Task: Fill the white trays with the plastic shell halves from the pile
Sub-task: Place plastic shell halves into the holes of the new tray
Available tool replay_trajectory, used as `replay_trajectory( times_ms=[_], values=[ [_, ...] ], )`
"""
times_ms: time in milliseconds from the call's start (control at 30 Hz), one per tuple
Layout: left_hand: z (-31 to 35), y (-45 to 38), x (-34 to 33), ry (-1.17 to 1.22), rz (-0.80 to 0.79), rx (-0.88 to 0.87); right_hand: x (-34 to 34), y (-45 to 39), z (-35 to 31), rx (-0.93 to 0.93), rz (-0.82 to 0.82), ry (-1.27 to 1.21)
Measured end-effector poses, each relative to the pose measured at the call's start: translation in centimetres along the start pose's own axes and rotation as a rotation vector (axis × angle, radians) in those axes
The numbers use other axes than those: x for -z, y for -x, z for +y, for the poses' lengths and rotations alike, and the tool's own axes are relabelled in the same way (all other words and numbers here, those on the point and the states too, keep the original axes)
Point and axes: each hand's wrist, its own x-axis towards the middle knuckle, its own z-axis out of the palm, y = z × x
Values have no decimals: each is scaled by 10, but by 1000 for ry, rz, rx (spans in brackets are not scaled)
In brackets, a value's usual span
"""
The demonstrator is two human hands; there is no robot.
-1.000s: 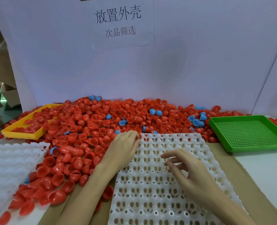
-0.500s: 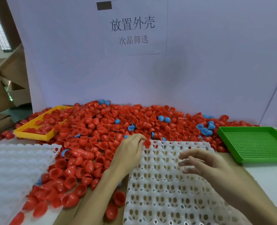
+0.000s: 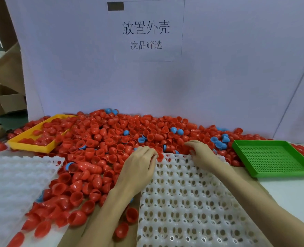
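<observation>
A second white tray (image 3: pixel 14 179) is lying far left. The pile (image 3: pixel 97 143) is spreading behind the tray (image 3: pixel 192 202). The left hand (image 3: pixel 138 166), fingers curled at the tray's far edge, is touching shells; grip unclear. The right hand (image 3: pixel 199 154) is reaching into the pile, fingers loosely bent.

White backdrop board (image 3: pixel 219 77) stands upright behind work surface. White paper sign (image 3: pixel 146 31) with black Chinese characters fixed to it, dark rectangle at top left corner. Green perforated plastic tray (image 3: pixel 274 157) at right. Yellow plastic tray (image 3: pixel 30 145) at left rear. Brown cardboard boxes (image 3: pixel 5 86) far left.
</observation>
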Motion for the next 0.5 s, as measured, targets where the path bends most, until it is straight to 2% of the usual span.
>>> replay_trajectory(
  times_ms=[233,367,500],
  values=[
    [2,0,2,-45,-20,-28,-5,-13,1,-88,165,-34],
    [0,0,3,-54,-40,-14,1,-7,0,-74,340,-152],
    [2,-1,3,-34,-47,-2,9,10,-6,-51,355,-292]
  ],
)
